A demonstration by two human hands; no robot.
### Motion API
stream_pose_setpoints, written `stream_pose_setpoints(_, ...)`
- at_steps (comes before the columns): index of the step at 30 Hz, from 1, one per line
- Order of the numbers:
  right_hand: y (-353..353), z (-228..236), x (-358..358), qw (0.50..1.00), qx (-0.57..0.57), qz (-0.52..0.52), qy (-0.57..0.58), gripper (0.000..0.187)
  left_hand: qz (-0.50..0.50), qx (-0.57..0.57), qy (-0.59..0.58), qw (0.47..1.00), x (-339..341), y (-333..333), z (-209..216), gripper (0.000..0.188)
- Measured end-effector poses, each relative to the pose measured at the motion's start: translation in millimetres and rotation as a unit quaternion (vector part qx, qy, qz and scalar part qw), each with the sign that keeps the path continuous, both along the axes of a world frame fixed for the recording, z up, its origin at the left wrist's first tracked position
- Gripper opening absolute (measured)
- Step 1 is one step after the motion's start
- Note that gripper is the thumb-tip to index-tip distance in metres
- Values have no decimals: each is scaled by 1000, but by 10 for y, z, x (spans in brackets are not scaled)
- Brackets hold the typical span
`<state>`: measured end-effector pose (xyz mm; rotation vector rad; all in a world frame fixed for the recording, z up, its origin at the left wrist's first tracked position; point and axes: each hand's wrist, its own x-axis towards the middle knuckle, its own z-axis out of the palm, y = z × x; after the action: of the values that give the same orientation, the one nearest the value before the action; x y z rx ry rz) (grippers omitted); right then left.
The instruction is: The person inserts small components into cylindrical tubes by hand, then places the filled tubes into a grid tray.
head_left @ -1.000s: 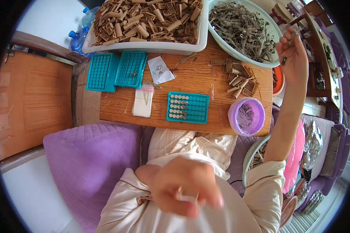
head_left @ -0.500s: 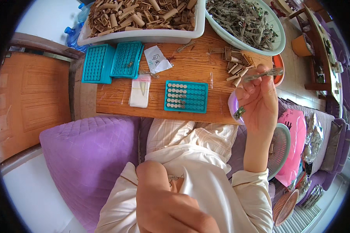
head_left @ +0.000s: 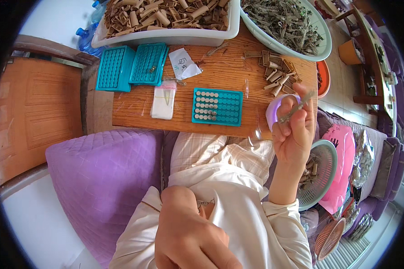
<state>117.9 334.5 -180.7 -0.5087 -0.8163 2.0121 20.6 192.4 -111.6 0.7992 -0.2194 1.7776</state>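
R hand is up over the near right corner of the wood table, fingers pinched on a thin grey-green stick. Stick's long axis runs low-left to high-right, tip sticking out past the fingertips toward the big bowl of sticks. Just behind the hand sits a small purple cup, partly hidden. The blue grid tray lies left of the hand, near, w/ roughly half its holes filled on the left side. So the stick is in the R hand; the tray is to its left, and R hand is by far the nearer one.

L hand is low in the lap, close to the camera, fingers curled shut; can't tell if anything's in it.

Counts: 3 blue grid trays total (2 side by side at back left), 1 white tub of brown tubes, 1 loose pile of short brown tubes, 2 small plastic bags, 1 basket beside the R forearm.
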Motion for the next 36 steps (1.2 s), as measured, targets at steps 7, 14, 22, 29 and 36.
stream_pose_setpoints(7,-60,-109,36,1000,21,7,-21,33,-12,-9,49,999,-32,33,-15,16)
stream_pose_setpoints(14,-150,-91,102,1000,1,30,5,30,240,-69,363,898,-248,233,-446,19)
stream_pose_setpoints(22,-240,-119,131,1000,-11,25,-8,35,149,-406,456,778,-218,341,-826,33)
stream_pose_setpoints(29,-262,-173,134,997,-19,44,-62,56,233,-428,338,805,-238,345,-937,19)
stream_pose_setpoints(36,-304,-255,195,995,-14,57,-79,65,228,-452,298,809,-301,384,-1032,16)
